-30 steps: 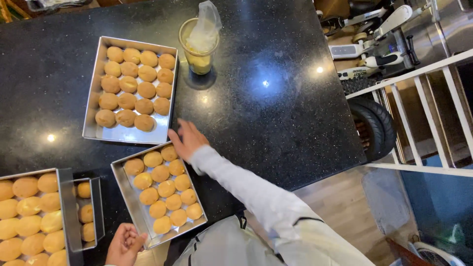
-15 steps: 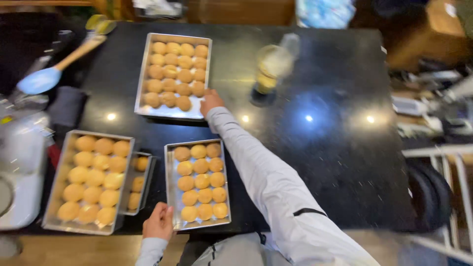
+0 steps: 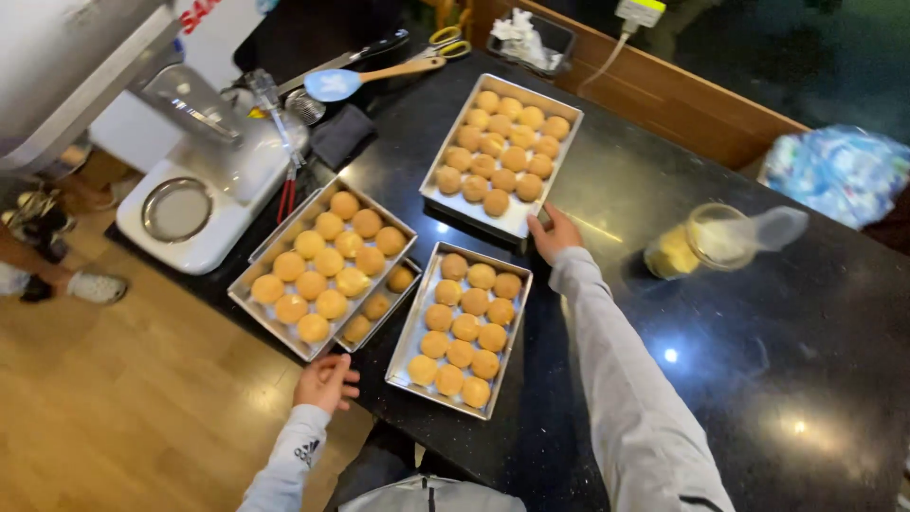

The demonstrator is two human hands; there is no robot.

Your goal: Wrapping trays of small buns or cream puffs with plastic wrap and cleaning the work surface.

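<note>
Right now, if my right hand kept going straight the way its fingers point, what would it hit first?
The right hand points up and left, its fingertips at the near corner of the far tray of round buns. It would probably meet that tray's rim first; whether it already touches is unclear.

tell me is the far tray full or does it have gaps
Nearly full. The far tray holds buns in rows, but its near corner by the right hand shows bare metal.
</note>
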